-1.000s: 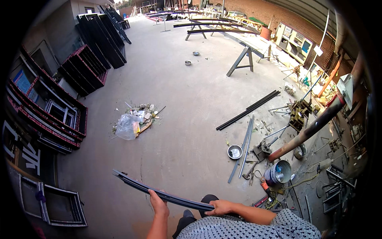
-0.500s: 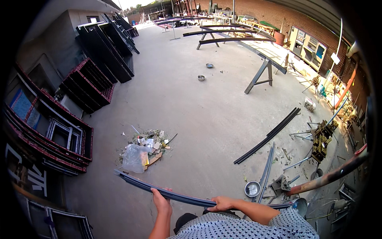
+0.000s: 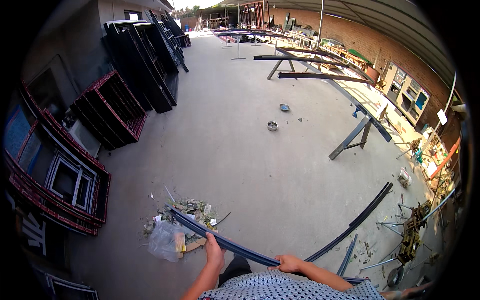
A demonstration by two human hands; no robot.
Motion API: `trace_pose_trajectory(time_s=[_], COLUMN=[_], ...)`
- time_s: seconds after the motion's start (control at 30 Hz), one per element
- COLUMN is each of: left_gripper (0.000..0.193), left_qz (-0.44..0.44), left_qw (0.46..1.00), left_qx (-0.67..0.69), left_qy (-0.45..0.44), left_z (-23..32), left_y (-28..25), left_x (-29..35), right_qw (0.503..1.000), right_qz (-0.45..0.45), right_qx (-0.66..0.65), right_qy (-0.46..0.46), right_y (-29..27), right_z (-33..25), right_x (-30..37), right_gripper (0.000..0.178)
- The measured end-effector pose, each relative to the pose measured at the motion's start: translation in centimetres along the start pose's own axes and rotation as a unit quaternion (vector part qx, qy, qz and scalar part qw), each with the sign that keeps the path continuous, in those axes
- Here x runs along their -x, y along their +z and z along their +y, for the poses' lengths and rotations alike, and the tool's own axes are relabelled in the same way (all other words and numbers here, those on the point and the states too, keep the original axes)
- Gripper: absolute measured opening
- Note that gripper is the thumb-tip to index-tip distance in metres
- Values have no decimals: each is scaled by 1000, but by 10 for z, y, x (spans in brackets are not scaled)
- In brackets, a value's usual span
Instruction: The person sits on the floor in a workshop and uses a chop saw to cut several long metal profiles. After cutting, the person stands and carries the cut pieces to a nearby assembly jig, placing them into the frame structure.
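Observation:
A bundle of long dark blue-grey profile strips (image 3: 245, 251) is held low across my front, its left end pointing up and away. My left hand (image 3: 215, 252) is closed around it near the middle of the visible length. Farther along, my right hand (image 3: 288, 263) grips it with the fingers wrapped over the edge. The strips run on behind my right forearm, which hides part of them. Beyond their far left end lies a heap of litter (image 3: 187, 227) with a clear plastic bag (image 3: 164, 241), on the floor.
Black strips (image 3: 357, 222) lie on the floor to the right, near metal stands (image 3: 412, 235). A trestle (image 3: 350, 142) carrying long beams stands farther off. Two metal bowls, one silver (image 3: 272, 126) and one bluish (image 3: 284, 107), sit mid-floor. Dark frames (image 3: 107, 112) lean along the left wall.
The view has shifted, so the trestle and far floor sit lower. The bundle's far end has swung right and now overlaps the litter heap. Both hands keep their grip.

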State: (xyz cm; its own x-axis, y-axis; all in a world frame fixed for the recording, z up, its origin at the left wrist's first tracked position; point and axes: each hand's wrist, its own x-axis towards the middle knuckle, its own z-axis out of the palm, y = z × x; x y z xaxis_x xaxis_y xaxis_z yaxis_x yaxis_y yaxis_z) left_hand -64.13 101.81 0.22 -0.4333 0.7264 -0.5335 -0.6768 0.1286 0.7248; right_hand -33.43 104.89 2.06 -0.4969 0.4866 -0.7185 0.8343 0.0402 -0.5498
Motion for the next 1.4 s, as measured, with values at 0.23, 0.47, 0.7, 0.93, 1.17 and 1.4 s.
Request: trace_pose_trajectory(time_s=[0.23,0.47,0.7,0.93,1.17,1.4], left_gripper=[57,56,57,57,55,58], left_qz=[-64,-33,53,110,79,-9], left_qw=[996,997,994,978,989,992], left_qx=[-66,-35,37,117,61,-58], left_qy=[-3,52,88,135,105,116], left_z=[110,161,248,335,410,564], left_y=[141,218,276,335,384,497], left_x=[-174,-357,-519,-673,-894,-1068], right_qw=[994,998,994,986,995,996], right_qz=[37,8,-42,-62,-26,34], right_qx=[-100,-62,-16,105,75,-69], right_qy=[27,-21,-101,-118,-54,-38], right_y=[-150,-302,-503,-678,-779,-902], right_z=[-67,-104,-166,-271,-329,-412], right_x=[-100,-271,-440,-581,-742,-847], right_gripper=[60,59,60,61,60,52])
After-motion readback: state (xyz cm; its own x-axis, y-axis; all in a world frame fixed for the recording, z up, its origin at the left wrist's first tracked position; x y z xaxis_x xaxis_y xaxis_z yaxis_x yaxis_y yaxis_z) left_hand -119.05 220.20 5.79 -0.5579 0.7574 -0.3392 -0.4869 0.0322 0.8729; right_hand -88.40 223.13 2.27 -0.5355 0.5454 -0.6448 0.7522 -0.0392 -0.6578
